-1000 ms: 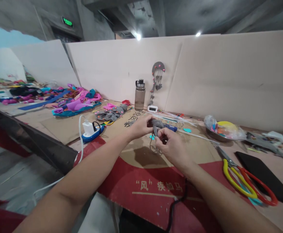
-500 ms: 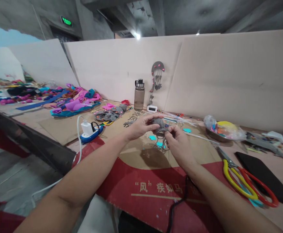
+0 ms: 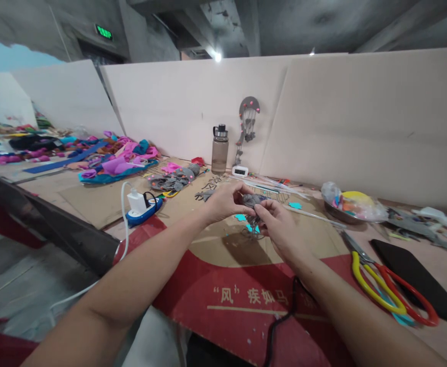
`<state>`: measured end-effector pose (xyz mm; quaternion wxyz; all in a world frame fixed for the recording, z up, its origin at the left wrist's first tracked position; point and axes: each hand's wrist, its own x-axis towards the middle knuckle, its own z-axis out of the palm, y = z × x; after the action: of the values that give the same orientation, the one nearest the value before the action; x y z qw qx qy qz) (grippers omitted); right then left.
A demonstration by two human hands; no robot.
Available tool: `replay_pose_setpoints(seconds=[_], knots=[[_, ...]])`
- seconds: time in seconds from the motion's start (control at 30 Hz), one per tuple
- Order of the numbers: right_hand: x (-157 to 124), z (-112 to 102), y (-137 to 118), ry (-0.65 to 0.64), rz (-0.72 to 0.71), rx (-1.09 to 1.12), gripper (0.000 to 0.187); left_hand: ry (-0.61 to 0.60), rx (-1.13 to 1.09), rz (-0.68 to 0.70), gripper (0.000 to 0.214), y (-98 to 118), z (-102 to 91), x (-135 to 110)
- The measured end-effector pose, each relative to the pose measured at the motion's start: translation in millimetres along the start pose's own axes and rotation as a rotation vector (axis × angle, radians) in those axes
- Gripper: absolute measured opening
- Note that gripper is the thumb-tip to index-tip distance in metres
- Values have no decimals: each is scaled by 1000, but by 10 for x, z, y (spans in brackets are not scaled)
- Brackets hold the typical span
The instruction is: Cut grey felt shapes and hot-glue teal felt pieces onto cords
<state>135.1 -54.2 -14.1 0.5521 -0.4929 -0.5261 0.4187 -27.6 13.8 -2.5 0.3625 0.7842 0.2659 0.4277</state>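
Observation:
Between my two hands is a small ball of grey yarn (image 3: 251, 200), held above the cardboard. My left hand (image 3: 229, 200) grips it from the left, thumb below and fingers curved over the top. On its right side, my right hand (image 3: 275, 216) pinches the yarn with thumb and forefinger. Loose grey strands hang in loops under the ball. Beneath them, turquoise flower-shaped cutouts (image 3: 252, 228) lie on the brown and red cardboard sheet (image 3: 212, 250), partly hidden by the yarn.
Yellow-and-red-handled scissors (image 3: 380, 285) and a black flat slab (image 3: 418, 280) lie at right. A metal bowl (image 3: 348, 214) holds bagged bits. Behind stand a bottle (image 3: 219, 150) and a small digital clock (image 3: 240, 171). At left are a blue power strip (image 3: 143, 213) and felt scraps (image 3: 120, 158).
My right hand has shifted slightly left and closed in on the ball, its fingers now against the yarn. The hanging loops have drawn together beneath it.

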Motion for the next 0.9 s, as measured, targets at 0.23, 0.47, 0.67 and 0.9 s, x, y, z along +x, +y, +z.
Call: replay_pose_setpoints(seconds=[0.23,0.47,0.67,0.9], knots=[[40,-43,57,15,-112,-232,30,-44,35,8,44,-10,10,-3],[40,-49,78,92,-120,-281,16,-127,80,53,36,23,45,-38],[34,-8,73,80,-70,-113,18,-241,-188,-15,37,52,23,-35],[28,22,3,70,65,109,20,-213,-348,-48,43,70,9,-32]])
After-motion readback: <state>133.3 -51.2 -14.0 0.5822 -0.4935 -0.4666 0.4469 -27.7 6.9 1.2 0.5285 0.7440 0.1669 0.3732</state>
